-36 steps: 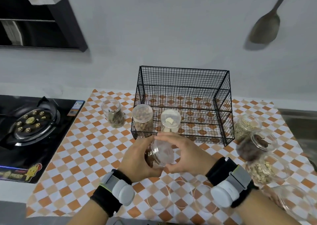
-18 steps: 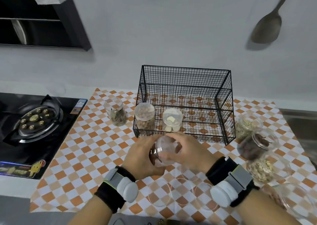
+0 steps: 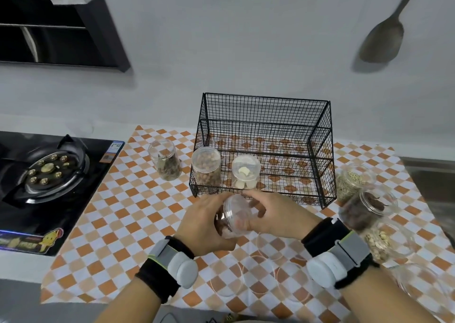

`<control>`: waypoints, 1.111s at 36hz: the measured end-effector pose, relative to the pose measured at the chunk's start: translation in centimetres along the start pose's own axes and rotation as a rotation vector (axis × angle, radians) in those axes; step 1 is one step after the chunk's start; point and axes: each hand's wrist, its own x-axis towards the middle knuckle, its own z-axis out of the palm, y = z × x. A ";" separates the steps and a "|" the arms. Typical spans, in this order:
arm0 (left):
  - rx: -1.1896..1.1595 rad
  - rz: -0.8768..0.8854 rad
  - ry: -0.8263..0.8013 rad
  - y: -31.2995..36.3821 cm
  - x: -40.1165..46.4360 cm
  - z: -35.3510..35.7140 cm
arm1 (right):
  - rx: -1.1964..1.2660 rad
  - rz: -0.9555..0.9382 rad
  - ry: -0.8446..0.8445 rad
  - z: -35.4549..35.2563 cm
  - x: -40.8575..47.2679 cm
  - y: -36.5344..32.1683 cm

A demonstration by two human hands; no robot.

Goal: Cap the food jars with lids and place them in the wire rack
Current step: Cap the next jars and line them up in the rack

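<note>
My left hand (image 3: 204, 226) grips a clear jar of dark food (image 3: 225, 224), tilted toward me, just in front of the black wire rack (image 3: 320, 135). My right hand (image 3: 273, 216) is closed on the clear lid (image 3: 237, 214) sitting on that jar's mouth. Inside the rack at its front left stand two capped jars: one of brown nuts (image 3: 206, 167) and one of pale pieces (image 3: 245, 172). An open jar of dark bits (image 3: 165, 160) stands left of the rack. To the right are three open jars: green seeds (image 3: 349, 182), dark fruit (image 3: 364, 209) and oat-like flakes (image 3: 381, 244).
Several clear lids (image 3: 256, 278) lie on the orange checked cloth (image 3: 128, 199) between my wrists. A gas hob (image 3: 46, 172) is at the left. A ladle (image 3: 381, 39) hangs on the wall at upper right. A sink edge (image 3: 433, 172) lies at the far right.
My view has tilted slightly, so the scene sits lower in frame. Both hands stay on the jar and lid, with my right fingers shifted around the lid's rim.
</note>
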 end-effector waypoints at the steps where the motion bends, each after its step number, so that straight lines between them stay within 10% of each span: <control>1: -0.001 -0.006 -0.002 0.1 0.1 0.1 | 0.004 -0.023 -0.030 -0.1 -0.1 0.3; 34: -0.025 0.051 -0.030 1.5 1.3 0.8 | 0.059 0.168 0.055 0.3 0.1 2.0; 40: -0.028 0.051 -0.023 1.6 1.4 0.8 | 0.168 -0.026 -0.095 -1.4 -0.4 2.5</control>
